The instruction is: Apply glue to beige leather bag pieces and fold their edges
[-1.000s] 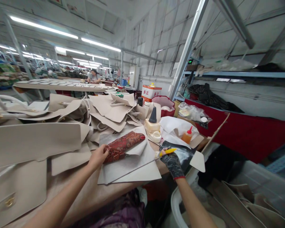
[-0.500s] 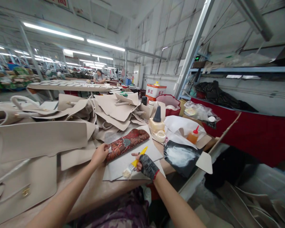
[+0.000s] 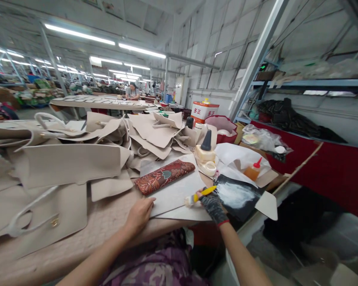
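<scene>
My right hand (image 3: pixel 212 205), in a dark fingerless glove with a red cuff, is closed round a paintbrush (image 3: pixel 204 192) with a yellow handle and pale bristles. The bristles point left, over the right side of a light grey sheet (image 3: pixel 179 192). At that sheet's near left corner, my bare left hand (image 3: pixel 139 216) has its fingers together and pinching the edge. A folded brown-red patterned piece (image 3: pixel 165 176) lies across the sheet's far part, apart from both hands. Right of the glove is a black sheet (image 3: pixel 237 198) smeared with white.
Beige bag pieces (image 3: pixel 74 165) with handles are heaped on the left and back. A cream bottle with a dark cone cap (image 3: pixel 205 155) and an orange bottle with a red tip (image 3: pixel 253 170) stand at the right. A co-worker (image 3: pixel 132 92) is at a far table.
My left hand has let go of the patterned piece and come nearer, onto the grey sheet's corner. My right hand has carried the brush rightward toward the black sheet. The view has shifted slightly.
</scene>
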`<state>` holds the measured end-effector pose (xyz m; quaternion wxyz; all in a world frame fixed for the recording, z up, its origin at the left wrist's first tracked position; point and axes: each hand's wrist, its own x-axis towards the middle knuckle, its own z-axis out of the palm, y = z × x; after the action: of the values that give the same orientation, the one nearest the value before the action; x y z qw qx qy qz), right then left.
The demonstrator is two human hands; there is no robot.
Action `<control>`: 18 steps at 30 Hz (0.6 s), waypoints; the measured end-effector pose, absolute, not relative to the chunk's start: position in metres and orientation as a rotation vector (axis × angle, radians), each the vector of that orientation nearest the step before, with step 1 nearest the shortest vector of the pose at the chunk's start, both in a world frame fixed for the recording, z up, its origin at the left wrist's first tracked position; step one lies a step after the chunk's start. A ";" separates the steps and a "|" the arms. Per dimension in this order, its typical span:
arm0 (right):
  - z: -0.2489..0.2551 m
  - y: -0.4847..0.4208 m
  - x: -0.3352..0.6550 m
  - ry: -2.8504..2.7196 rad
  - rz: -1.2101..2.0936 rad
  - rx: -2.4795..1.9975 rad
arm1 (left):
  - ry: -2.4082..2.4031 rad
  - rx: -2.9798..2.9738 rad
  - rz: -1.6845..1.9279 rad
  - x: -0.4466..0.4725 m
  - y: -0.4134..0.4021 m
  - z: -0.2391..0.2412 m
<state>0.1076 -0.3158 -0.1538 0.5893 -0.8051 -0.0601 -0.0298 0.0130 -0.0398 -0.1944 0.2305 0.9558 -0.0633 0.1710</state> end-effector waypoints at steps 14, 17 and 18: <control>-0.147 -0.206 0.043 -0.628 0.103 -1.957 | 0.152 2.105 0.353 0.021 -0.031 -0.199; -0.144 -0.209 0.045 -0.667 0.060 -2.010 | 0.127 2.158 0.329 0.019 -0.033 -0.195; -0.144 -0.208 0.045 -0.687 0.057 -2.003 | 0.119 2.175 0.320 0.019 -0.034 -0.195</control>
<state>0.0446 -0.2078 -0.1441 0.4896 -0.8245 -0.2828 0.0235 0.0189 -0.0337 -0.1946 0.4530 0.8807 0.0482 0.1297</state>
